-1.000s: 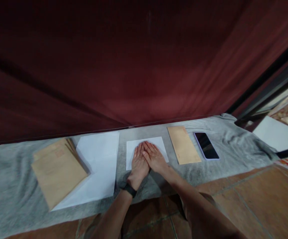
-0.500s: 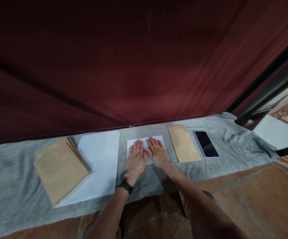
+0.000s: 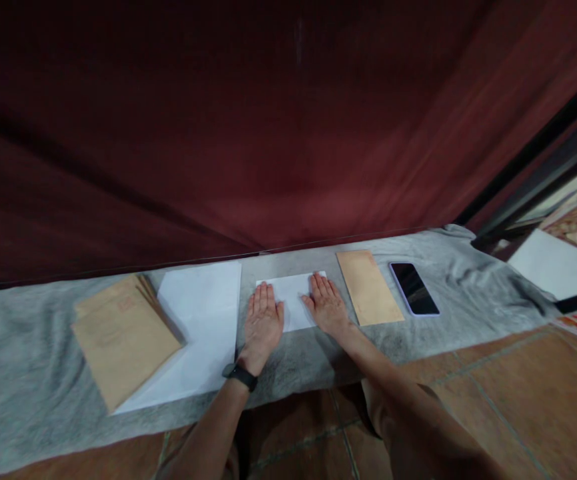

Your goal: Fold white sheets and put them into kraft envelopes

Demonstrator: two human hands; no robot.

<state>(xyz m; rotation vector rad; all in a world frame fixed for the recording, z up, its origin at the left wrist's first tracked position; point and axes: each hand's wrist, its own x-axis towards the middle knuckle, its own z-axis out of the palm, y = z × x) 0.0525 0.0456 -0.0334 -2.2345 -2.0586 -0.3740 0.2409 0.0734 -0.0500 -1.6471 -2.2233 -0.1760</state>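
A small white sheet of paper [image 3: 293,303], apparently folded, lies flat on the grey cloth [image 3: 293,363]. Over its left end rests my left hand [image 3: 263,321], palm down with the fingers stretched out; a dark band is on that wrist. My right hand [image 3: 328,307] lies flat across the paper's right end, its thumb spread toward the middle. Between the hands the white surface shows. Just right of my right hand is a single brown envelope [image 3: 370,288].
Several brown envelopes [image 3: 126,340] are piled at the left, partly on larger white sheets [image 3: 206,333]. A phone [image 3: 415,289] with a pale purple case lies at the right. Behind the cloth rises a dark red surface [image 3: 288,147]; a tiled floor [image 3: 518,387] is in front.
My hands have slid apart over the paper, the left toward its left end and the right toward its right end. More of the paper's middle now shows.
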